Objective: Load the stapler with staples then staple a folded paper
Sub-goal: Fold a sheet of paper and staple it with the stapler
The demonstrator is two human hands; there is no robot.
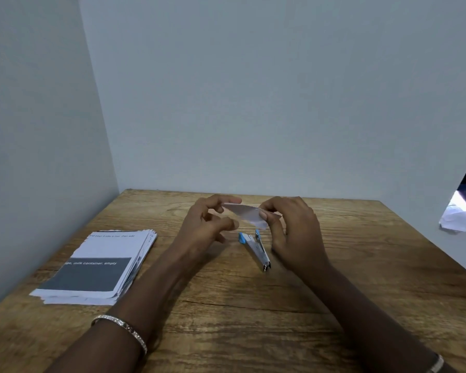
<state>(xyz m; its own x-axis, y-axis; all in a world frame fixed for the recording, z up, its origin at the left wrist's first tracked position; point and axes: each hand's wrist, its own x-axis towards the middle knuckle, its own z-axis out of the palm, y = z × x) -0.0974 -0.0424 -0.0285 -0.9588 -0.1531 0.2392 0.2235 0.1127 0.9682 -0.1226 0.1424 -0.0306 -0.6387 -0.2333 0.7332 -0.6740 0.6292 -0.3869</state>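
Lying leftmost, the paper stack [100, 267] reads "milk container, empty". The left hand [207, 224] has its grip pinching one end of the folded paper [246, 212], above the stapler [254, 247] on the counter [253, 319]. The right hand [293, 230] pinches the other end. Creasing seems underway; stapling next needs one hand freed.

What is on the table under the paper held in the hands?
The blue-tipped stapler lies there on the wooden table. Its inside is hidden, so staples cannot be seen.
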